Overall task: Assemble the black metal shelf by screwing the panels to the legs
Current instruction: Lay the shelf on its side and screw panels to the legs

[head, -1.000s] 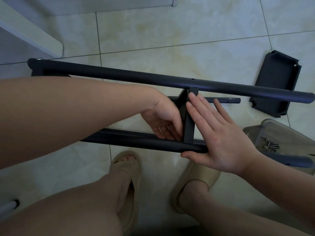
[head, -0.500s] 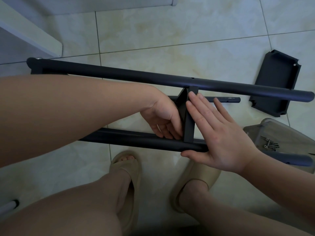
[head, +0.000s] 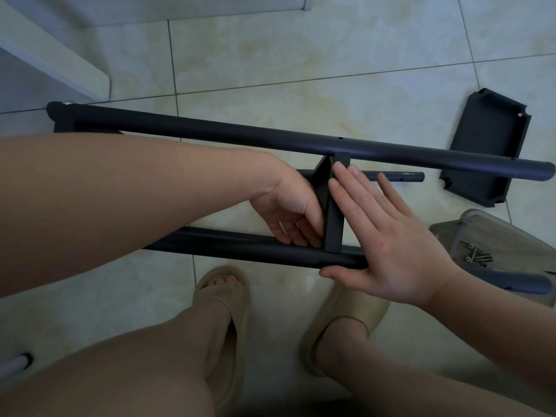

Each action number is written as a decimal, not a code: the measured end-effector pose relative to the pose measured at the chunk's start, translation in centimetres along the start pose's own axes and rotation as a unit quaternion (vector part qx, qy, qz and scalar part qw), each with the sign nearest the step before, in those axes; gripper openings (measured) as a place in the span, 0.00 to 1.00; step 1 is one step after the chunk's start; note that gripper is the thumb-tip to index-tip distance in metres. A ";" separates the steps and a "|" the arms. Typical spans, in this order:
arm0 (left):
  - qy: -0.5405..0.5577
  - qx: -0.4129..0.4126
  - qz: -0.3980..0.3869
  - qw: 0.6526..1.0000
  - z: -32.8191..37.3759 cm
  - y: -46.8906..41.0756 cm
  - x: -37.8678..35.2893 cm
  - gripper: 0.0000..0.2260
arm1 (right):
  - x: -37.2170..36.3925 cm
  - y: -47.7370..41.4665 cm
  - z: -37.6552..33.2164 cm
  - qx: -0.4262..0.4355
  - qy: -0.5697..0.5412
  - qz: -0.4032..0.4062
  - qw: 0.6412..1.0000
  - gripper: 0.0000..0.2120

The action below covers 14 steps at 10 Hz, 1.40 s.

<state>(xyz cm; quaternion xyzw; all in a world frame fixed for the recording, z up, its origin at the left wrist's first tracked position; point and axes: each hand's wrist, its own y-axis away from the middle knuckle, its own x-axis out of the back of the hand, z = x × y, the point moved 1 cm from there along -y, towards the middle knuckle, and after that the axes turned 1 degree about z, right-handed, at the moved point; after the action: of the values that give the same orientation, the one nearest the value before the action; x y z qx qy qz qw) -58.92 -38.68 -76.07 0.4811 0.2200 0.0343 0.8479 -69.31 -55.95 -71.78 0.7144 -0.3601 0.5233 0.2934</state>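
Two long black legs lie across the tiled floor: a far leg (head: 270,138) and a near leg (head: 240,246). A black shelf panel (head: 334,206) stands on edge between them. My right hand (head: 388,239) lies flat with straight fingers against the panel's right face, its thumb along the near leg. My left hand (head: 288,212) is at the panel's left side where it meets the near leg, fingers curled there; what they hold is hidden. A third thin black leg (head: 400,176) shows behind the panel.
Another black panel (head: 487,149) lies on the floor at the right. A clear plastic bag (head: 493,239) with several screws (head: 478,255) sits at the right edge over the near leg. My sandalled feet (head: 222,299) are below the legs. White furniture (head: 54,58) stands at top left.
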 end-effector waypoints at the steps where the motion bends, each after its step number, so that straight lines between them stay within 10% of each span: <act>1: 0.006 0.000 0.003 1.000 0.1 -0.1 0.0 0.05 | 0.0 0.0 0.0 0.000 0.001 0.002 1.000 0.50; 14: 0.014 0.014 0.005 1.000 0.5 -0.1 -0.1 0.04 | -0.2 0.0 0.1 0.000 -0.007 0.006 1.000 0.50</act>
<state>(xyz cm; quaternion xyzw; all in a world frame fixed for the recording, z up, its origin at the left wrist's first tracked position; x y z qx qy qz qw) -58.84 -39.21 -75.92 0.4932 0.2300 0.0420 0.8379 -69.32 -55.99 -71.98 0.7155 -0.3666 0.5203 0.2880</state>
